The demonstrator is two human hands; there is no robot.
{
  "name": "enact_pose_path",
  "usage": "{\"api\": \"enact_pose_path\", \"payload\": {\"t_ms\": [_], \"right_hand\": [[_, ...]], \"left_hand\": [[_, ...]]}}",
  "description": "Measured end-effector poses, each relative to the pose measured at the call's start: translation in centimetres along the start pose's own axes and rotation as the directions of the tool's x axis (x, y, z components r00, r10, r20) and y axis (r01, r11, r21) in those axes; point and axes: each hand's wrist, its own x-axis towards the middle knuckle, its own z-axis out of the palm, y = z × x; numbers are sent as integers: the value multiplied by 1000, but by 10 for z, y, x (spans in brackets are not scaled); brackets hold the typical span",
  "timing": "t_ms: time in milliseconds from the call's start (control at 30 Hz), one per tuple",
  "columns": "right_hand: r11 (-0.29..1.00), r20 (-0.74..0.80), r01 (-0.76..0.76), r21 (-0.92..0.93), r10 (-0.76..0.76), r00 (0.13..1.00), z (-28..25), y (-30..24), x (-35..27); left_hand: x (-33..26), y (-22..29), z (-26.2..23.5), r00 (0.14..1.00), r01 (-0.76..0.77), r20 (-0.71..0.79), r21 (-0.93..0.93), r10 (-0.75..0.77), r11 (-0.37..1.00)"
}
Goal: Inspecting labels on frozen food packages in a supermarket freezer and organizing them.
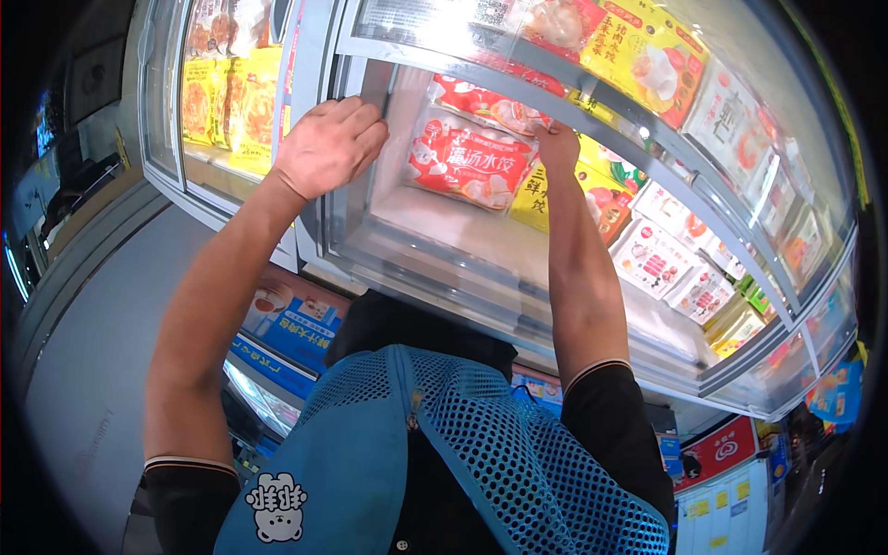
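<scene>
My right hand (pixel 559 146) reaches down through the freezer's opening, its fingers closed on the right edge of a red bag of frozen dumplings (pixel 495 106). Just nearer to me lies a second red dumpling bag (pixel 467 162), picturing dumplings on its front. A yellow dumpling bag (pixel 531 199) sits beside it, partly behind my right forearm. My left hand (pixel 335 146) is at the grey freezer frame (pixel 319 217) on the left side of the opening. Its fingers are curled against the frame, and their tips are hidden.
Sliding glass lids (pixel 546 69) with grey rims border the opening. White packages (pixel 652 254) lie farther right in the freezer. A neighbouring compartment (pixel 231 102) at the left holds yellow bags. The freezer's front wall (pixel 435 296) stands close to my body.
</scene>
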Motion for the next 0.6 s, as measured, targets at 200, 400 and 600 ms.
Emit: {"api": "enact_pose_path", "payload": {"t_ms": [200, 400, 600], "right_hand": [[983, -68, -115, 142, 126, 990, -6, -2, -11], [964, -41, 1, 266, 10, 999, -46, -32, -72], [972, 182, -48, 229, 6, 983, -91, -30, -149]], "left_hand": [[3, 2, -2, 1000, -3, 8, 0, 3, 1000], [-4, 4, -1, 999, 39, 0, -11, -39, 999], [-2, 7, -5, 1000, 16, -23, -70, -17, 997]]}}
